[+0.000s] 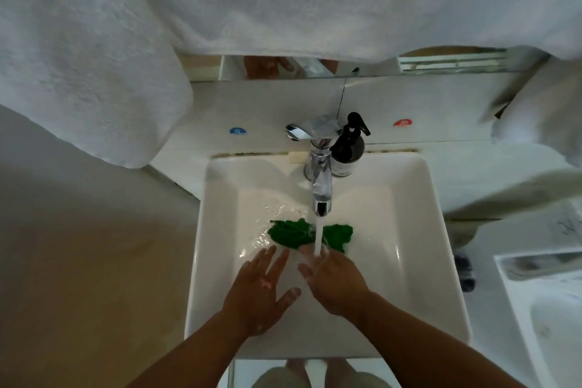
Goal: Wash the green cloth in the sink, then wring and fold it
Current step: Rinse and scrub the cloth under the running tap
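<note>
Head view: two round stickers are seen on the white wall behind the faucet, a blue sticker left of centre and a red sticker to the right; their writing is too small to be read. The label on the dark pump bottle beside the faucet is blurred.

The left hand is held flat over the sink, its fingers straight and spread, with nothing gripped. The right hand is stretched forward, its fingers extended and loosely parted under the water stream, with nothing held. Whether the fingertips touch the cloth cannot be told.

Both forearms enter from the lower edge and converge toward the centre.

The green cloth lies crumpled in the middle of the sink, beneath the spout, just beyond the fingertips.

White towels are hung across the upper frame.
</note>
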Tool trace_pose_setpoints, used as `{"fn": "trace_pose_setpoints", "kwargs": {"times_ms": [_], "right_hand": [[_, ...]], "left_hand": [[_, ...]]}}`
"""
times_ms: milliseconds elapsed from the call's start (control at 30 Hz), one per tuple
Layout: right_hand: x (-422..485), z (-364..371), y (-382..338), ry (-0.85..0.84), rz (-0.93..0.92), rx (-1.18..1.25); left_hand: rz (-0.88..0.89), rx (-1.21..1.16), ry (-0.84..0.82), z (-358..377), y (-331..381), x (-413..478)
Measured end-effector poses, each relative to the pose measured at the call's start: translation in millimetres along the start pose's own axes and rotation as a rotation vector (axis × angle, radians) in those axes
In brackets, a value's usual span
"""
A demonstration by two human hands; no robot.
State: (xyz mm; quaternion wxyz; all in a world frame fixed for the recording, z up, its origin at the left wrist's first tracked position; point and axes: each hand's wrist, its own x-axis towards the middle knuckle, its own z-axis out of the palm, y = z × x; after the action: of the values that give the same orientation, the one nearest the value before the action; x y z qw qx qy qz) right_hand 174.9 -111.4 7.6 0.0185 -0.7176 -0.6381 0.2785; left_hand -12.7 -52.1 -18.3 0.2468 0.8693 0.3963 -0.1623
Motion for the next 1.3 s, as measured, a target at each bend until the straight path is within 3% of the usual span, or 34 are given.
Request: {"fn": "trace_pose_setpoints", "kwargs": {"times_ms": [100,200,333,433,633,867,1000,1200,1300], "right_hand": [[4,7,-4,0.149,-0.043,-0.059],[2,8,-1,0.173,-0.06,0.097],[4,1,4,0.184,-0.092,0.076],[-1,-11,19,0.16,0.004,0.185],[-32,-12,74,0.205,0.201,0.1],[-37,-5,72,0.185,0.217,0.119],[-24,1,47,0.204,0.137,0.111],[-11,15,-2,0.061,-0.208,-0.066],[-15,19,7,0.059,-0.169,-0.05]], "left_hand": [[0.024,-0.009,-0.002,4,2,0],[0.036,-0.011,0.007,6,2,2],[0.07,-0.004,0.026,3,10,4],[0.13,0.042,0.035,-5,29,19],[0.262,0.138,0.006,-21,81,60],[0.222,0.176,0.033,-32,75,76],[0.178,0.126,0.124,-33,46,59],[0.059,0.188,0.143,-5,-15,19],[0.051,0.193,0.128,1,-17,13]]}}
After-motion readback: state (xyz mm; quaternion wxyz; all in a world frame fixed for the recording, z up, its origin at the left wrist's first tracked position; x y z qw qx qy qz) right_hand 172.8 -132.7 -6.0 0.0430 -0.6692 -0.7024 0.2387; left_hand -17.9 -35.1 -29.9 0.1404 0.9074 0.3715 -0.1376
